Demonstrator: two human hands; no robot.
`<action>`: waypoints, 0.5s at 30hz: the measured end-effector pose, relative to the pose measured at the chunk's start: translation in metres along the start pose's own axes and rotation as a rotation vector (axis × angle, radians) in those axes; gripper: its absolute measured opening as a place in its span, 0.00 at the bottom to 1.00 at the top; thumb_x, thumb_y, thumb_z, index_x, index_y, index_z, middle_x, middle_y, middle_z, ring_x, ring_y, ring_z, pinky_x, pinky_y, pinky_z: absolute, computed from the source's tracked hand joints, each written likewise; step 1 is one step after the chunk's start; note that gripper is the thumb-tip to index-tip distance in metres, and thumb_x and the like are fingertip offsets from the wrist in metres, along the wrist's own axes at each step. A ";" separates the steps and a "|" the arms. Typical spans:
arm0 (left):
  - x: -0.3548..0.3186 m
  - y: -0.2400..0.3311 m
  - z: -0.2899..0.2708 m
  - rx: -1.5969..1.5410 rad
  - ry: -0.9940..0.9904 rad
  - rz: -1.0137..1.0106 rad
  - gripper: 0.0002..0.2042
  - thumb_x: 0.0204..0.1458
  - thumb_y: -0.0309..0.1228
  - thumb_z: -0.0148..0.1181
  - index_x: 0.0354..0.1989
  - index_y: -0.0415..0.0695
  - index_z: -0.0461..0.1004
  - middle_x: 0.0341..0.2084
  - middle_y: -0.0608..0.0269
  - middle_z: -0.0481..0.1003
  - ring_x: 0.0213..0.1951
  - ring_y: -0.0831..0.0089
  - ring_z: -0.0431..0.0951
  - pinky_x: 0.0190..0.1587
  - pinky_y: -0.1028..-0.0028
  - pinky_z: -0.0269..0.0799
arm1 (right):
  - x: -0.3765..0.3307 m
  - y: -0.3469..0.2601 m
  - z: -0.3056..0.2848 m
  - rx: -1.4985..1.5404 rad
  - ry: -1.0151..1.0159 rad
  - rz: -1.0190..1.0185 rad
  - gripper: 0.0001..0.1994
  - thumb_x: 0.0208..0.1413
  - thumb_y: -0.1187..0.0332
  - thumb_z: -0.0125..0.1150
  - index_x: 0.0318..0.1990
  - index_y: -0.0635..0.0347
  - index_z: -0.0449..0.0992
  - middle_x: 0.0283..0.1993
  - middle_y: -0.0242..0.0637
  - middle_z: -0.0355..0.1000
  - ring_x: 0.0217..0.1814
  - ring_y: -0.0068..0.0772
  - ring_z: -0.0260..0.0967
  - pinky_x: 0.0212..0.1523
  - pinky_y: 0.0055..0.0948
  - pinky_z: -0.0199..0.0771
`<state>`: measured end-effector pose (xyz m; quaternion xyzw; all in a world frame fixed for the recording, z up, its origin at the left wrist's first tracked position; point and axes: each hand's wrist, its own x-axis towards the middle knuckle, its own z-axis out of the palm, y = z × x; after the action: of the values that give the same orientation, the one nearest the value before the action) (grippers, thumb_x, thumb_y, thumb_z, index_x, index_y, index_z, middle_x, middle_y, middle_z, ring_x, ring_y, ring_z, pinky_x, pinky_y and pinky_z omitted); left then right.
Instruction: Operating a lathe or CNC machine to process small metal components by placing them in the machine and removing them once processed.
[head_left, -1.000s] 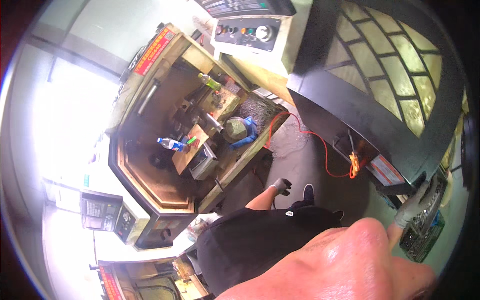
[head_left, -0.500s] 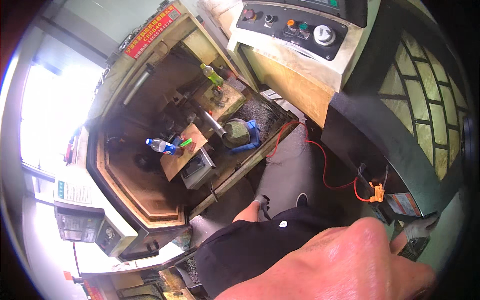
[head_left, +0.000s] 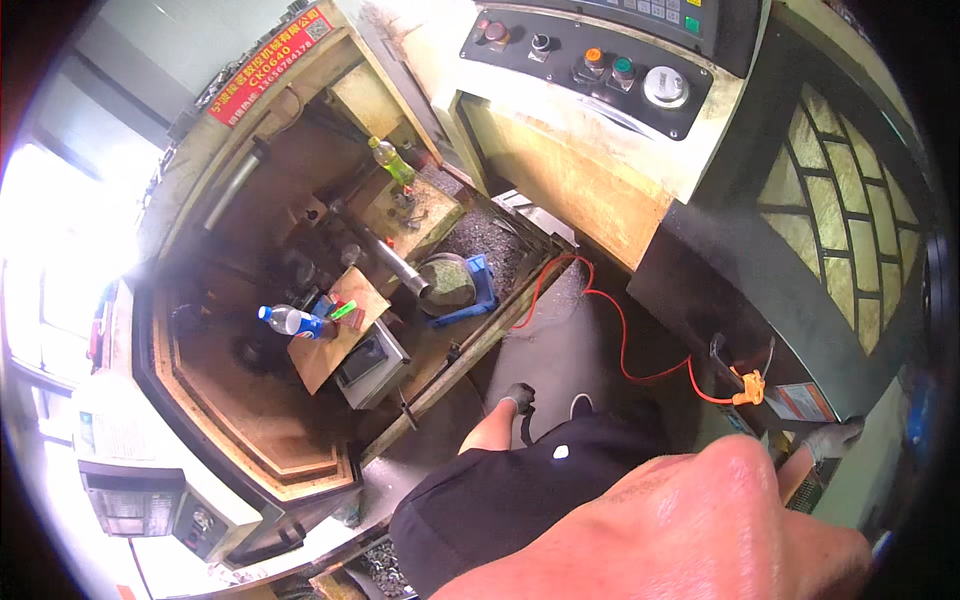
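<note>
My left hand (head_left: 520, 396), in a grey work glove with dark fingers, hangs low in front of the machine opening, its fingers curled. A narrow dark strip (head_left: 527, 428) hangs below it; what it is I cannot make out. At the far right, my right hand (head_left: 834, 439), in a grey glove, reaches out with stretched fingers to the lower edge of the dark machine panel (head_left: 690, 285). Nearest to it are an orange hose fitting (head_left: 748, 388) and a label plate (head_left: 804, 402). A large blurred part of my own body covers the lower right.
Inside the open lathe are a blue-labelled bottle (head_left: 297, 322) on a board (head_left: 325, 355), a green bottle (head_left: 391, 161), a metal bar (head_left: 405, 272), a blue crate (head_left: 482, 285) and metal chips. A red hose (head_left: 622, 330) crosses the floor. A control panel (head_left: 590, 70) stands above.
The view has shifted, so the machine sits further left. My left hand has turned, its fingers more curled. My right hand stays at the panel's edge.
</note>
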<state>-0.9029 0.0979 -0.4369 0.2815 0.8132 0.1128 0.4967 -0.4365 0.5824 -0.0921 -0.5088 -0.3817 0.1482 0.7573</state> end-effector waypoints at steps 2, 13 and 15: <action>-0.005 -0.019 0.000 0.572 0.188 0.503 0.16 0.48 0.32 0.62 0.46 0.40 0.75 0.43 0.52 0.76 0.39 0.56 0.80 0.40 0.61 0.78 | -0.007 -0.013 0.010 0.013 0.011 -0.047 0.21 0.63 0.63 0.47 0.51 0.77 0.70 0.53 0.52 0.70 0.52 0.41 0.69 0.54 0.35 0.68; 0.004 -0.066 0.042 0.326 0.093 0.243 0.19 0.40 0.46 0.67 0.32 0.42 0.80 0.31 0.54 0.78 0.27 0.57 0.79 0.35 0.63 0.76 | 0.019 0.026 -0.008 -0.004 0.009 -0.062 0.16 0.62 0.68 0.49 0.46 0.78 0.72 0.47 0.52 0.72 0.44 0.39 0.71 0.50 0.35 0.71; 0.011 -0.063 0.044 0.410 -0.068 -0.013 0.19 0.39 0.49 0.68 0.27 0.44 0.80 0.25 0.55 0.77 0.24 0.59 0.78 0.32 0.61 0.74 | 0.012 0.014 0.001 0.097 0.041 -0.128 0.17 0.62 0.67 0.49 0.46 0.78 0.72 0.46 0.51 0.72 0.44 0.39 0.71 0.49 0.35 0.71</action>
<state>-0.8897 0.0486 -0.4952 0.3752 0.8037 -0.0676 0.4569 -0.4269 0.5972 -0.0992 -0.4490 -0.3901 0.1073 0.7966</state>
